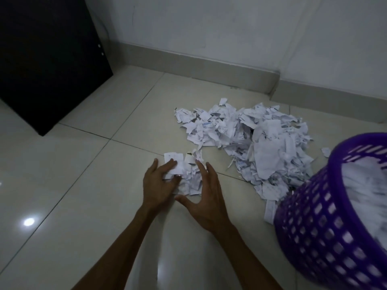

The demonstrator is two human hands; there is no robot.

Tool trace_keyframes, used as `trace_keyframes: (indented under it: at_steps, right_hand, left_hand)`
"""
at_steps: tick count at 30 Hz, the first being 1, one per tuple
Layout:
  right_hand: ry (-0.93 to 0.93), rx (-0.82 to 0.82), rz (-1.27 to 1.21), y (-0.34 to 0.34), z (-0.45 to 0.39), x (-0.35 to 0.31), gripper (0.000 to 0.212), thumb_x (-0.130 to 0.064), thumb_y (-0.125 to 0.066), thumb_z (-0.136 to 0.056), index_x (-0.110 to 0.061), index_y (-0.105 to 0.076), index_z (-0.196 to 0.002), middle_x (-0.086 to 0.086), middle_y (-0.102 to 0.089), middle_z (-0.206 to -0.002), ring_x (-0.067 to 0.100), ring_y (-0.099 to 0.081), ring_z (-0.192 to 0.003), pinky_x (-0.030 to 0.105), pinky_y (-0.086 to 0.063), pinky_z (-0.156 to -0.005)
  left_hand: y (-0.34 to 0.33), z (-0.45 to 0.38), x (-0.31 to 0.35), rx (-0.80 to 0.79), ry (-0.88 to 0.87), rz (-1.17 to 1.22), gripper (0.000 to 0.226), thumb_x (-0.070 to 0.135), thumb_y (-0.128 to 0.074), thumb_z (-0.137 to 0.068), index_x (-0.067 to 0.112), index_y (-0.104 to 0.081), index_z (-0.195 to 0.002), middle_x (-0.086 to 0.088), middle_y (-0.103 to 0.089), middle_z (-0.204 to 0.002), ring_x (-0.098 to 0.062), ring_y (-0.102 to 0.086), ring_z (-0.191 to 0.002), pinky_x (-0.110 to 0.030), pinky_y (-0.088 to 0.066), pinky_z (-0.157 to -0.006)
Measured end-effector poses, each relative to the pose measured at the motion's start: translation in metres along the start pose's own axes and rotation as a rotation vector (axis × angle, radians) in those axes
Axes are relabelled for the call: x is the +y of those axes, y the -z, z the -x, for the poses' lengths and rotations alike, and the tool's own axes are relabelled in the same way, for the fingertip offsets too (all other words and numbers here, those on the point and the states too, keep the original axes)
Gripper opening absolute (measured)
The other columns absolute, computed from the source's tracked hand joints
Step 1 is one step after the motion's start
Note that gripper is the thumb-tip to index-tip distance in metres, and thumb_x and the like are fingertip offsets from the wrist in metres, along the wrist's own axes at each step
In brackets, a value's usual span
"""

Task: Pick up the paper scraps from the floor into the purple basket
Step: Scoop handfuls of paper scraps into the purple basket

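A small clump of white paper scraps (189, 174) lies on the tiled floor between my two hands. My left hand (160, 183) presses on its left side, fingers laid over the paper. My right hand (206, 195) cups the right side with straight, spread fingers and the thumb reaching under the clump's near edge. A much larger pile of torn paper scraps (251, 141) spreads over the floor beyond and to the right. The purple basket (314, 222), a plastic lattice tub, stands tilted at the right edge with white paper inside it.
A black cabinet (48, 59) stands at the upper left. The white wall and grey skirting (209, 65) run behind the pile. Glossy floor tiles (83, 185) stretch to the left and toward me.
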State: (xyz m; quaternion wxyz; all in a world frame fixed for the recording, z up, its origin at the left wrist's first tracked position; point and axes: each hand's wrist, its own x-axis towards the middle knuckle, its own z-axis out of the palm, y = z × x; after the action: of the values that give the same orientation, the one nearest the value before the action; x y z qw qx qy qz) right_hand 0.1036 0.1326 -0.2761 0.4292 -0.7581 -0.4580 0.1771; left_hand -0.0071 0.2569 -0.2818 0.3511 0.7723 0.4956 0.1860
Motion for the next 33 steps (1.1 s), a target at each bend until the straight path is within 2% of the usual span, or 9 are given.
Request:
trace_keyframes:
  at_steps: [3, 6, 9, 15, 18, 22, 24, 29, 33]
  right_hand:
    - [-0.039, 0.081, -0.117, 0.006, 0.019, -0.001, 0.109, -0.074, -0.072, -0.065, -0.043, -0.014, -0.152, -0.01, -0.012, -0.159, 0.009, -0.02, -0.146, 0.032, -0.037, -0.11]
    - [-0.042, 0.1, -0.102, 0.014, 0.028, 0.001, 0.115, -0.07, -0.079, -0.062, -0.041, -0.015, -0.153, -0.009, -0.004, -0.161, 0.009, -0.013, -0.148, 0.03, -0.037, -0.108]
    - [-0.009, 0.019, -0.012, 0.018, 0.028, 0.0, 0.122, -0.076, -0.076, -0.056, -0.044, -0.009, -0.153, -0.008, 0.005, -0.163, 0.012, -0.006, -0.15, 0.034, -0.032, -0.112]
    - [0.149, -0.061, 0.198, -0.003, 0.008, -0.005, 0.114, -0.081, -0.064, -0.065, -0.037, -0.011, -0.156, -0.002, 0.008, -0.164, 0.022, -0.006, -0.152, 0.053, -0.023, -0.118]
    - [0.191, -0.075, 0.249, -0.023, -0.003, 0.0, 0.1, -0.076, -0.059, -0.072, -0.037, -0.02, -0.155, 0.001, -0.003, -0.165, 0.02, -0.008, -0.152, 0.054, -0.018, -0.119]
    - [0.241, -0.033, 0.353, -0.034, -0.005, 0.008, 0.088, -0.077, -0.054, -0.074, -0.039, -0.031, -0.15, 0.001, -0.027, -0.16, 0.024, -0.021, -0.148, 0.054, -0.016, -0.12]
    - [0.226, -0.039, 0.344, -0.034, -0.004, 0.009, 0.08, -0.074, -0.059, -0.075, -0.038, -0.041, -0.145, 0.001, -0.038, -0.154, 0.025, -0.028, -0.145, 0.051, -0.019, -0.119]
    - [0.358, 0.091, 0.103, -0.042, -0.01, 0.018, 0.041, -0.053, -0.058, -0.091, -0.026, -0.065, -0.12, 0.003, -0.069, -0.121, 0.024, -0.062, -0.113, 0.047, -0.044, -0.101]
    - [0.308, 0.226, 0.001, -0.038, 0.008, 0.011, 0.014, -0.023, -0.061, -0.094, -0.014, -0.069, -0.101, -0.019, -0.069, -0.106, 0.016, -0.064, -0.093, 0.03, -0.048, -0.094]
  left_hand:
    - [0.002, 0.023, 0.006, -0.067, 0.034, 0.123, 0.061, 0.055, -0.058, -0.079, 0.031, -0.055, -0.135, -0.009, -0.035, -0.155, -0.027, -0.033, -0.142, -0.04, -0.028, -0.113]
    - [0.009, 0.04, 0.01, -0.021, 0.028, 0.365, 0.042, 0.02, -0.062, -0.092, 0.024, -0.058, -0.134, 0.0, -0.05, -0.145, -0.017, -0.046, -0.133, -0.031, -0.038, -0.108]
    - [0.017, 0.048, 0.01, 0.035, 0.013, 0.392, 0.044, 0.013, -0.058, -0.095, 0.022, -0.055, -0.137, 0.007, -0.054, -0.139, -0.011, -0.053, -0.124, -0.02, -0.045, -0.096]
    - [0.023, 0.049, 0.008, -0.029, 0.051, 0.256, 0.043, 0.018, -0.067, -0.089, 0.019, -0.061, -0.132, 0.001, -0.065, -0.127, -0.012, -0.064, -0.107, -0.035, -0.054, -0.094]
    - [0.024, 0.046, 0.012, -0.088, 0.04, 0.23, 0.037, 0.013, -0.064, -0.09, 0.018, -0.065, -0.127, 0.001, -0.07, -0.118, -0.01, -0.069, -0.097, -0.027, -0.057, -0.085]
    - [0.031, 0.043, 0.012, -0.153, 0.067, 0.258, 0.032, 0.013, -0.063, -0.092, 0.018, -0.067, -0.123, 0.0, -0.073, -0.109, -0.012, -0.071, -0.091, -0.033, -0.061, -0.077]
    - [0.034, 0.043, 0.011, -0.157, 0.055, 0.291, 0.028, 0.012, -0.061, -0.093, 0.018, -0.07, -0.119, 0.002, -0.074, -0.103, -0.008, -0.071, -0.087, -0.022, -0.059, -0.073]
    - [0.035, 0.046, 0.006, -0.058, 0.157, 0.538, 0.024, 0.004, -0.063, -0.089, 0.014, -0.075, -0.108, 0.004, -0.073, -0.105, -0.006, -0.069, -0.096, -0.012, -0.052, -0.079]
    - [0.034, 0.047, 0.011, -0.004, 0.225, 0.585, 0.028, 0.008, -0.062, -0.092, 0.013, -0.068, -0.119, 0.002, -0.067, -0.118, -0.013, -0.064, -0.107, -0.019, -0.049, -0.092]
